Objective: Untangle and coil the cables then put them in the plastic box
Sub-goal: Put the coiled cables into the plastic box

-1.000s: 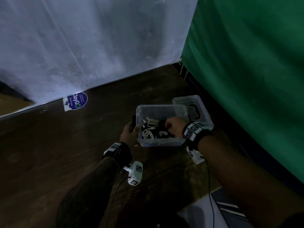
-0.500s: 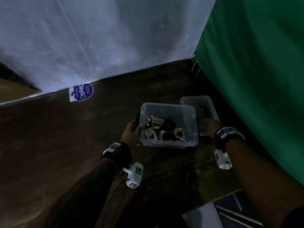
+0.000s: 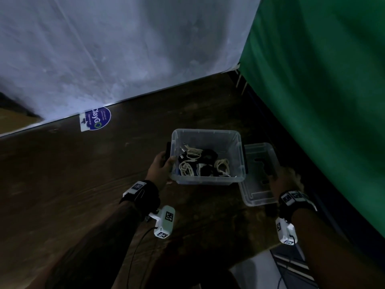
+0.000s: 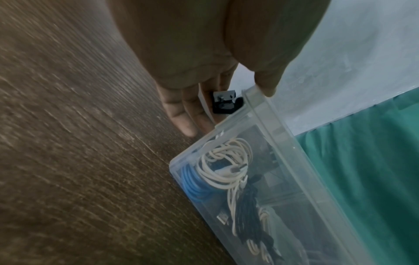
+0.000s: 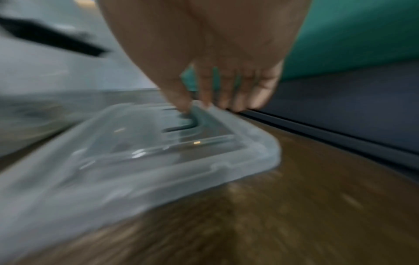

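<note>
The clear plastic box (image 3: pixel 208 180) stands on the dark wooden table and holds coiled white cables (image 3: pixel 188 167), black cables (image 3: pixel 208 154) and a blue coil (image 4: pixel 190 182). My left hand (image 3: pixel 166 161) grips the box's left wall, with the thumb (image 4: pixel 265 86) on the rim and the fingers (image 4: pixel 188 116) outside, beside a black latch (image 4: pixel 226 103). The clear lid (image 3: pixel 258 192) lies flat to the right of the box. My right hand (image 3: pixel 275 174) pinches the lid (image 5: pixel 158 152) at its far edge, thumb on top; the right wrist view is blurred.
A white sheet (image 3: pixel 125 49) hangs behind the table and a green curtain (image 3: pixel 323 101) closes off the right side, close to the lid. A round blue sticker (image 3: pixel 98 120) sits at the table's back edge. Bare table (image 3: pixel 73 184) stretches to the left.
My right hand has come out of the box and moved right onto the lid. The left hand has stayed on the box's left wall.
</note>
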A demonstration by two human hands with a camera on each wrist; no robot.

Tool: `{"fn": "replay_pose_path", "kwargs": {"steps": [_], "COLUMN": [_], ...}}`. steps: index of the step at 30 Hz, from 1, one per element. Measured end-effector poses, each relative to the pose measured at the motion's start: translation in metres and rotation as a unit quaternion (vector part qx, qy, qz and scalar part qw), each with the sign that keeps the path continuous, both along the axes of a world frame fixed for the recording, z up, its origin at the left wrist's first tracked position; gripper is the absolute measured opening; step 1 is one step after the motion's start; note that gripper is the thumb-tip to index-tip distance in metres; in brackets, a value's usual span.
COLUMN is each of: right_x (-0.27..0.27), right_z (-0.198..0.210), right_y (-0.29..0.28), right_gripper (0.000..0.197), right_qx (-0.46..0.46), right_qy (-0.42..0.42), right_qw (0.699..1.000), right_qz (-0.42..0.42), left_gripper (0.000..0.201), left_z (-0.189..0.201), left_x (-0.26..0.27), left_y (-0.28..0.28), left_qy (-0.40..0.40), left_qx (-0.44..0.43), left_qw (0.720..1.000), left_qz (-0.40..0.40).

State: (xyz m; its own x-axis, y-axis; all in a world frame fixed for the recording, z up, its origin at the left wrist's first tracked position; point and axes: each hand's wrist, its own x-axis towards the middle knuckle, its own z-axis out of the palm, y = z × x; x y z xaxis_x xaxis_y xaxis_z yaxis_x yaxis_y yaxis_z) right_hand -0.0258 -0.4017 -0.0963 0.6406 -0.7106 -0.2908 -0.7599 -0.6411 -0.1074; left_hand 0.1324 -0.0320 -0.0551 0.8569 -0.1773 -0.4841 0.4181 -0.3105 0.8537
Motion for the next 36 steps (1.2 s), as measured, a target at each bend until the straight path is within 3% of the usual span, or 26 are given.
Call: {"fn": "replay_pose_path", "kwargs": {"steps": [2, 4, 8, 22, 29, 33, 36], "right_x": [-0.008, -0.01, -0.013, -0.012, 0.0, 0.014, 0.037], "right_z": [-0.003, -0.006, -0.008, 0.027, 0.098, 0.134, 0.149], "right_y": [-0.012, -0.02, -0.024, -0.03, -0.042, -0.046, -0.03], "right_gripper": [0.046, 0.038, 0.027, 0.035, 0.021, 0.017, 0.011], "right_qx": [0.02, 0.048, 0.066, 0.068, -0.006, -0.031, -0.038], "right_qy": [0.054, 0.067, 0.074, 0.055, -0.123, -0.158, -0.184], "right_qw": [0.996, 0.992, 0.992, 0.993, 0.991, 0.986, 0.981], "right_qz": [-0.061, -0.094, -0.076, -0.075, -0.059, -0.037, 0.039], "left_gripper": [0.057, 0.056, 0.054, 0.057, 0.058, 0.055, 0.058], "left_z": [-0.002, -0.002, 0.0, 0.008, 0.011, 0.016, 0.017], "left_x": [0.001, 0.001, 0.001, -0.001, -0.001, -0.001, 0.0], "left_y": [0.001, 0.0, 0.0, 0.0, 0.001, 0.0, 0.001], "left_qy": [-0.003, -0.002, -0.011, 0.0, 0.015, 0.026, 0.037], "left_qx": [0.003, 0.006, 0.017, 0.024, 0.03, 0.031, 0.025], "left_qw": [1.0, 1.0, 1.0, 0.999, 0.999, 0.999, 0.999], "left_qz": [-0.004, -0.006, -0.007, -0.022, -0.027, -0.028, -0.032]}}
